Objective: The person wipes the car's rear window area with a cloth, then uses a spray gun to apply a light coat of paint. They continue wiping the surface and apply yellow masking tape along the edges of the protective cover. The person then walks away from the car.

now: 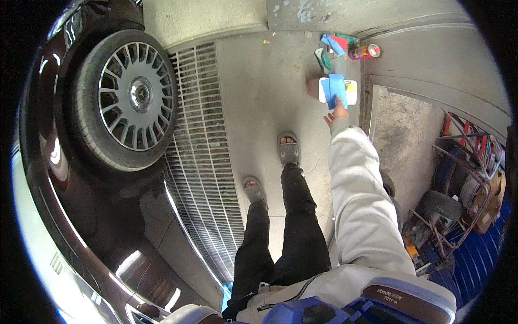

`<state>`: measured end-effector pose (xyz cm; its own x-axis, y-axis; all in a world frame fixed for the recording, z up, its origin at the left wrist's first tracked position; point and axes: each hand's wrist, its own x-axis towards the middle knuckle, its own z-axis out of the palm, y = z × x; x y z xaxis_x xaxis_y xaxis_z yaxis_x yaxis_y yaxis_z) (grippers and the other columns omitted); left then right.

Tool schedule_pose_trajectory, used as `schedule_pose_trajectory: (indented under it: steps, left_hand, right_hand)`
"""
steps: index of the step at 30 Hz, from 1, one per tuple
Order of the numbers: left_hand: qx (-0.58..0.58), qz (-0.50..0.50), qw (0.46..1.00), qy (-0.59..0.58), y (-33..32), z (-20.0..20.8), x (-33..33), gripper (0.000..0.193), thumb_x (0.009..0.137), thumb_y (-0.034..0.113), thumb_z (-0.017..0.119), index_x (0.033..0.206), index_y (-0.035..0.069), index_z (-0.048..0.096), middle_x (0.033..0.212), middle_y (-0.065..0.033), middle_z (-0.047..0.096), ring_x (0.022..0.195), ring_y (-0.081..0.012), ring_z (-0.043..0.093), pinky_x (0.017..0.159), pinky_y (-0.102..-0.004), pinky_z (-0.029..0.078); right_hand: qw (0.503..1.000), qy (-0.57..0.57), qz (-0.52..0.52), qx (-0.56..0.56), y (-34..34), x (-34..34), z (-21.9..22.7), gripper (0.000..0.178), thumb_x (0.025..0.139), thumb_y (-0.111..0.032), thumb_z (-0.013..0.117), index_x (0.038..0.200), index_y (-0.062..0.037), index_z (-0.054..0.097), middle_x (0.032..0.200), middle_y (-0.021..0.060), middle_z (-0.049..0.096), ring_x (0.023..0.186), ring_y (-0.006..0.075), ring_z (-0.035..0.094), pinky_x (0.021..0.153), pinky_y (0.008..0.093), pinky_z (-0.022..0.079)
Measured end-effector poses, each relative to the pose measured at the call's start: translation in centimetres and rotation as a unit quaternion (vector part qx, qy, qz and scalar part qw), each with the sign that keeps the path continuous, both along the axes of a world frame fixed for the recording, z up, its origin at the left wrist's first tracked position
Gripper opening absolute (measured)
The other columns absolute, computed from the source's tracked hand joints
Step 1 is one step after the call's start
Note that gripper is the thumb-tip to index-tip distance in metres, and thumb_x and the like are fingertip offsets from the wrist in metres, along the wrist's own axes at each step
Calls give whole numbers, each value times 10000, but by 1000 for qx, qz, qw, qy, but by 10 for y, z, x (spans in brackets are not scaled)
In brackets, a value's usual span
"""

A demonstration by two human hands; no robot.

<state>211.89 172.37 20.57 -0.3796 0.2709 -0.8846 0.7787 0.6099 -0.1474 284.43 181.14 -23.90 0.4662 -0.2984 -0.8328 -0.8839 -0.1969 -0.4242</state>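
My right hand (339,112) is stretched out far ahead at the end of a white sleeve. It pinches the near edge of a blue cloth (335,88), with the other fingers curled off to the left. Beneath the cloth is a white-topped container or stool (352,98), its sides mostly hidden. A small yellow round thing (350,87) shows on its right side. My left hand is out of the picture.
A dark car's wheel (141,94) stands at left beside a metal floor grate (202,129). Past the container lie a spray can (367,52), green sandals (323,59) and another blue cloth (333,44). Tires and a metal rack (464,183) crowd the right.
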Motion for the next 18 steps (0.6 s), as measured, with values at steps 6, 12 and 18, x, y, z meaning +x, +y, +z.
schedule_pose_trajectory:
  steps: [6,12,18]
  left_hand:
    - [-22,10,1000,-2,-3,3,34,233,1053,250,712,1124,38,778,971,-100,771,908,-238,717,822,-395,561]
    - [-9,9,1000,-27,-9,20,49,214,1059,232,711,1131,40,774,959,-83,766,890,-216,708,810,-379,556]
    - [28,-4,999,-39,-30,54,30,195,1065,214,709,1137,43,769,948,-67,761,871,-195,699,798,-364,551]
  right_hand:
    - [997,-57,-20,47,-18,-6,-15,526,981,-258,817,1372,50,648,1282,206,731,1075,342,729,767,465,639]
    - [957,-167,-36,236,-28,-68,65,326,922,-16,633,1239,10,706,1099,133,762,937,290,763,744,394,644]
    - [945,45,156,284,-41,-100,184,291,905,-29,531,1121,-19,726,895,80,714,712,207,696,678,319,586]
